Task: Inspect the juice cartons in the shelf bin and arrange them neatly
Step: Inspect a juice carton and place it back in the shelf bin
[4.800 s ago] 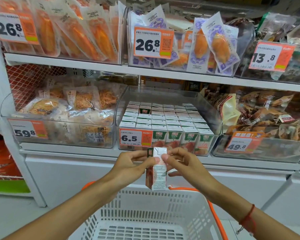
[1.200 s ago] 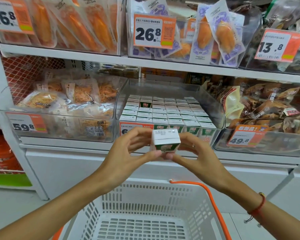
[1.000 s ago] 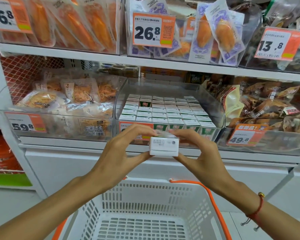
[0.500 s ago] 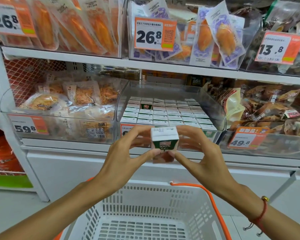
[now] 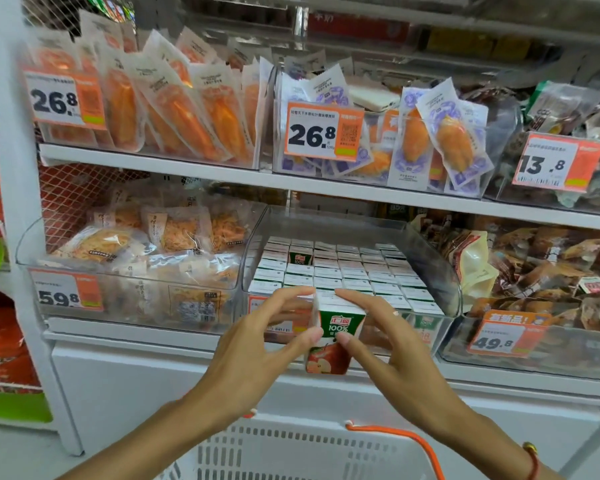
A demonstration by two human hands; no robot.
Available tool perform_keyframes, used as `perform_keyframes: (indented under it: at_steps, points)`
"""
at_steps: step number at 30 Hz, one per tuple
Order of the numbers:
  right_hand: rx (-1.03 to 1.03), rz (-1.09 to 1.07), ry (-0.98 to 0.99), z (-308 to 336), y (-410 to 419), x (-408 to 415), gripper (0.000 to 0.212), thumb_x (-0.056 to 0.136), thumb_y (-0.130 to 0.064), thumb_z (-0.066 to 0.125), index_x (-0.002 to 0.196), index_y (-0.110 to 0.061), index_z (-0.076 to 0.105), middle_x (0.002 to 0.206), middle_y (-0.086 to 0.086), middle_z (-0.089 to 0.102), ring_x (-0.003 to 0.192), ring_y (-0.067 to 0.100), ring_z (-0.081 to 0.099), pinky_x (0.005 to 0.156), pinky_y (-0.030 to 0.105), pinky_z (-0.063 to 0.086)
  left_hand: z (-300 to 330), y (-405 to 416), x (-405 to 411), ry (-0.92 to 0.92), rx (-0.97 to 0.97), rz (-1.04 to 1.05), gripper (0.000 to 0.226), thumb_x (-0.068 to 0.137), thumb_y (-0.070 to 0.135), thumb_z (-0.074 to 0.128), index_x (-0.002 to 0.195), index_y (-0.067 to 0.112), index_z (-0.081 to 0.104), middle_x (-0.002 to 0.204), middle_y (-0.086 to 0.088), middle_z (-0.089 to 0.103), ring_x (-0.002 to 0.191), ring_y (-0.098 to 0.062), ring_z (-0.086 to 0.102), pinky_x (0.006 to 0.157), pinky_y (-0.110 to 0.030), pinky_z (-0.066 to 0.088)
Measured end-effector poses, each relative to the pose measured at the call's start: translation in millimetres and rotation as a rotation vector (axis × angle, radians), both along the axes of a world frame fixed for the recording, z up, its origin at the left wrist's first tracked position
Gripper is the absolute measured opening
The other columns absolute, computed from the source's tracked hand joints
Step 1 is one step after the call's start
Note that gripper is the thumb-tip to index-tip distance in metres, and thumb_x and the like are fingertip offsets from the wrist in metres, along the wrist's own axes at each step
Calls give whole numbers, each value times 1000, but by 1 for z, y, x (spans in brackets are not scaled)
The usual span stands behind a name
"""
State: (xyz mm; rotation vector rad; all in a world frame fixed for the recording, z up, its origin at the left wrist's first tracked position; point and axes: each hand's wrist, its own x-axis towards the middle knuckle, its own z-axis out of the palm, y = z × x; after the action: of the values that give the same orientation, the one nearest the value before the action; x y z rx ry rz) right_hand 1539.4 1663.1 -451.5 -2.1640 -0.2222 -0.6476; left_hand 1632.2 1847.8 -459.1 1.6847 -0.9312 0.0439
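At centre frame the left hand (image 5: 257, 344) and right hand (image 5: 388, 344) pinch one apple juice carton (image 5: 333, 336) between thumbs and fingers, upright with its label toward the camera, probably so the print can be checked. It hangs in front of the clear shelf bin (image 5: 440, 271), where the other juice cartons (image 5: 340, 271) stand in rows. A white shopping basket (image 5: 291, 452) sits below.
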Motion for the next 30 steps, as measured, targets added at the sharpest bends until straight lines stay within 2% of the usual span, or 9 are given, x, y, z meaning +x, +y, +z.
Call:
perform_keyframes:
  at_steps: [3,6,9,12,15,17,22,27,30]
  points:
    - [-5,-52,-77,15,-15,29,39,89,-29,60,123,-44,50,121,-30,53,111,-2,57,80,14,54,9,7,39,-91,-22,168,43,78,65,56,119,54,53,116,38,59,113,13,53,93,-16,42]
    - [-97,-141,-114,29,-32,69,41,92,-15,64,117,-43,47,121,-14,54,107,0,57,85,10,49,8,14,84,-329,99,439,32,91,50,51,123,47,52,121,42,43,106,5,54,79,-14,41]
    - [-228,-196,-113,38,-45,113,44,92,-14,65,116,-45,44,119,-14,51,101,1,58,81,4,43,-11,17,123,-495,241,497,38,98,40,52,136,35,51,130,28,42,118,0,49,91,-19,38]
    - [-337,-218,-120,38,-56,155,40,92,-17,66,122,-34,48,121,-5,54,101,5,55,82,10,45,-30,19,142,-533,291,410,45,98,50,39,142,40,40,129,21,53,114,-3,56,89,-22,44]
    - [-428,-246,-56,37,-61,188,41,93,-23,65,131,-23,48,113,8,60,103,22,57,87,36,52,-36,17,146,-604,298,428,52,97,51,34,143,30,44,121,10,67,105,-11,66,84,-27,50]
    - [-429,-209,8,35,-60,203,43,93,-20,64,133,-22,49,118,9,63,106,23,62,89,41,55,-36,15,144,-650,293,468,51,96,46,39,141,25,49,114,8,70,98,-13,68,82,-26,50]
    - [-305,-80,171,31,-62,227,40,91,-11,66,126,-22,50,120,3,63,107,18,66,86,25,56,-35,14,142,-655,266,494,51,94,44,41,138,23,54,104,9,72,88,-12,69,75,-25,50]
    - [-406,-133,290,20,-74,217,38,93,-25,63,128,-15,53,125,3,63,109,16,64,95,30,52,-36,13,143,-668,259,523,49,93,43,42,136,25,55,98,14,72,83,-10,68,73,-23,49]
    - [-498,-108,332,8,-72,211,34,99,-26,55,131,-16,56,133,-3,58,114,6,54,90,2,39,-36,13,144,-666,267,531,49,93,44,41,137,26,53,98,14,72,83,-11,68,70,-23,49]
